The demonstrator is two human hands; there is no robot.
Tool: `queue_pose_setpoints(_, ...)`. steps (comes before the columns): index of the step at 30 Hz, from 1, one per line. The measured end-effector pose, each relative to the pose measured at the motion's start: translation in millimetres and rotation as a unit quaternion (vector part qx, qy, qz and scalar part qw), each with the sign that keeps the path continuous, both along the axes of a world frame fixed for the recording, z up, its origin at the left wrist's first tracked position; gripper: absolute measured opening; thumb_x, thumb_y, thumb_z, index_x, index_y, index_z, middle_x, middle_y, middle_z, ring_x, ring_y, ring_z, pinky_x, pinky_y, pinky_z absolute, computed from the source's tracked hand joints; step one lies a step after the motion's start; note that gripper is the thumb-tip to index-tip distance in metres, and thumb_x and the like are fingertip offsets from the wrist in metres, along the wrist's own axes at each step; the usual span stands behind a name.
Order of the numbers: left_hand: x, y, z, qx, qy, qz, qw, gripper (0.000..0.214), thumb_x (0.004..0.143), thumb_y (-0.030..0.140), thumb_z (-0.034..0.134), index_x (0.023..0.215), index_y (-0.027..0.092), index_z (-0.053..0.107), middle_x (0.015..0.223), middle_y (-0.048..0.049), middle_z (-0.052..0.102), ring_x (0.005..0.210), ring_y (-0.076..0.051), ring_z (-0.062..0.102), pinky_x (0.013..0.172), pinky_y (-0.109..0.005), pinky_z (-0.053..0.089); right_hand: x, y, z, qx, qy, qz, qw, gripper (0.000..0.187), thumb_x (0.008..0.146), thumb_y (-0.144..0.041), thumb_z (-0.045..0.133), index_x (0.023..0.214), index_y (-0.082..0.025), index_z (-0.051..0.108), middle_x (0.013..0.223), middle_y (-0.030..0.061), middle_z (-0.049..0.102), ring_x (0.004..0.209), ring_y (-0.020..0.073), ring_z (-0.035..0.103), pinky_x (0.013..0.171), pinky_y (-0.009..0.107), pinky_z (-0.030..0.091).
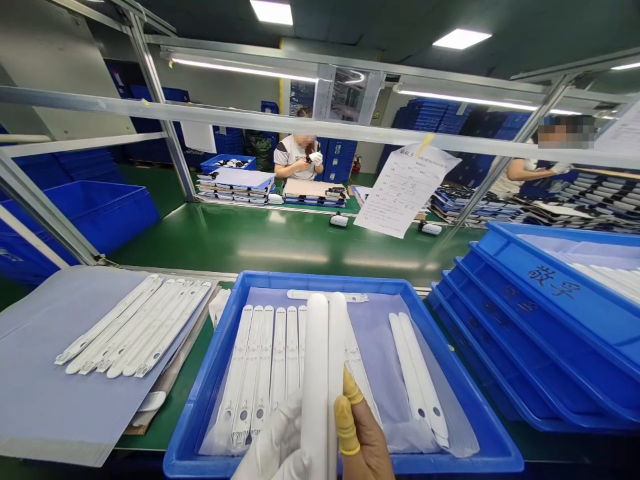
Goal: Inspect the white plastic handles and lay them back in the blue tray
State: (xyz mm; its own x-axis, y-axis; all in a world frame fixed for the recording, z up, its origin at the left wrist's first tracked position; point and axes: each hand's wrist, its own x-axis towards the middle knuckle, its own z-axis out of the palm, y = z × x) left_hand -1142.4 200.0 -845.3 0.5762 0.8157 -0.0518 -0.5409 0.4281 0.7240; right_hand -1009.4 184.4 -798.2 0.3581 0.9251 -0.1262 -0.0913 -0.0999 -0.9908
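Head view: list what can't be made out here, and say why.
All in the head view:
- Backs of the two held strips: turned away from the camera.
- Part of the strip row in the blue tray: hidden behind the held strips and hands.
- Wrists of the left hand and right hand: cut off by the bottom edge.
- Wording on the hanging sheet: too small.
- Rest of the top stacked tray: cut off by the right edge.
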Motion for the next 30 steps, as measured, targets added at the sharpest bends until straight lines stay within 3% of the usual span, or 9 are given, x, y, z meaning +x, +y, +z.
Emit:
queue_pose_setpoints(3, -5, 6, 1.0, 0.017, 0.002, 0.002, 1.0, 0.057, 0.086, 0.034, 0.072, 0.141, 0.037, 0.055, 0.15, -0.005, 0.052, 0.145, -0.029, 0.038, 0.124, -0.049, 0.01, 7, 4, 5.0, 0.041, -0.069, 0.065, 0.995, 0.05, 0.093, -0.06, 0.051, 0.134, -0.033, 0.064, 0.12, 0.0057, 0.071, 0.117, 0.0263, 0.063, 0.1, 0.036, 0.054)
queue_pose_setpoints(6, -8, 10, 4.2, 0.02, 0.028, -0.017, 0.999, 0.051, 0.095, 0.032, 0.06, 0.145, 0.034, 0.05, 0.156, -0.0044, 0.045, 0.149, -0.028, 0.03, 0.124, -0.048, 0.012, 14, 12, 12.0, 0.056, -0.086, 0.107, 0.989, 0.048, 0.093, -0.055, 0.056, 0.134, -0.032, 0.065, 0.103, 0.0062, 0.072, 0.083, 0.0215, 0.068, 0.073, 0.032, 0.061)
queue_pose_setpoints(8, -6, 14, 7.6, -0.007, 0.012, -0.015, 1.0, 0.044, 0.097, 0.03, 0.056, 0.141, 0.034, 0.055, 0.153, -0.0033, 0.05, 0.146, -0.027, 0.036, 0.125, -0.047, 0.018, 15, 20, 14.8, 0.034, -0.057, 0.111, 0.992, 0.05, 0.09, -0.055, 0.06, 0.133, -0.029, 0.065, 0.094, 0.0048, 0.07, 0.064, 0.0167, 0.062, 0.056, 0.029, 0.057)
queue_pose_setpoints(11, 4, 22, 12.9, -0.05, -0.049, -0.002, 0.998, 0.036, 0.096, 0.027, 0.059, 0.131, 0.035, 0.066, 0.144, -0.0004, 0.059, 0.142, -0.025, 0.044, 0.124, -0.043, 0.024, 16, 33, 13.9, -0.012, 0.01, 0.108, 0.994, 0.057, 0.086, -0.053, 0.066, 0.135, -0.024, 0.063, 0.072, -0.0006, 0.065, 0.052, 0.0125, 0.054, 0.049, 0.027, 0.052)
queue_pose_setpoints(14, 14, 30, 16.5, -0.093, -0.075, 0.015, 0.993, 0.036, 0.095, 0.025, 0.061, 0.129, 0.03, 0.067, 0.136, -0.0023, 0.066, 0.138, -0.023, 0.049, 0.124, -0.039, 0.027, 17, 45, 9.2, -0.022, 0.068, 0.097, 0.993, 0.06, 0.08, -0.05, 0.073, 0.132, -0.022, 0.065, 0.068, -0.0038, 0.059, 0.052, 0.0113, 0.052, 0.048, 0.026, 0.05)
queue_pose_setpoints(18, 22, 38, 19.2, -0.111, -0.083, 0.014, 0.99, 0.049, 0.095, 0.023, 0.06, 0.143, 0.025, 0.054, 0.138, -0.0066, 0.064, 0.137, -0.024, 0.05, 0.122, -0.039, 0.031, 21, 55, 5.5, -0.014, 0.104, 0.08, 0.991, 0.063, 0.07, -0.046, 0.081, 0.126, -0.022, 0.067, 0.077, -0.0035, 0.059, 0.058, 0.012, 0.054, 0.048, 0.025, 0.049)
queue_pose_setpoints(25, 40, 44, 26.2, -0.104, -0.071, 0.02, 0.992, 0.055, 0.097, 0.028, 0.057, 0.15, 0.026, 0.044, 0.144, -0.0088, 0.059, 0.136, -0.027, 0.051, 0.118, -0.045, 0.038, 33, 61, 3.0, -0.007, 0.113, 0.047, 0.992, 0.043, 0.075, -0.038, 0.076, 0.115, -0.025, 0.071, 0.083, -0.0039, 0.061, 0.062, 0.0107, 0.053, 0.052, 0.023, 0.045)
queue_pose_setpoints(30, 51, 44, 35.5, -0.087, -0.023, 0.034, 0.995, 0.054, 0.094, 0.026, 0.062, 0.147, 0.023, 0.048, 0.143, -0.0085, 0.06, 0.136, -0.027, 0.051, 0.118, -0.041, 0.04, 38, 60, 1.6, -0.006, 0.204, 0.004, 0.979, 0.043, 0.069, -0.032, 0.08, 0.11, -0.026, 0.07, 0.096, -0.0032, 0.069, 0.09, 0.0171, 0.066, 0.075, 0.026, 0.056)
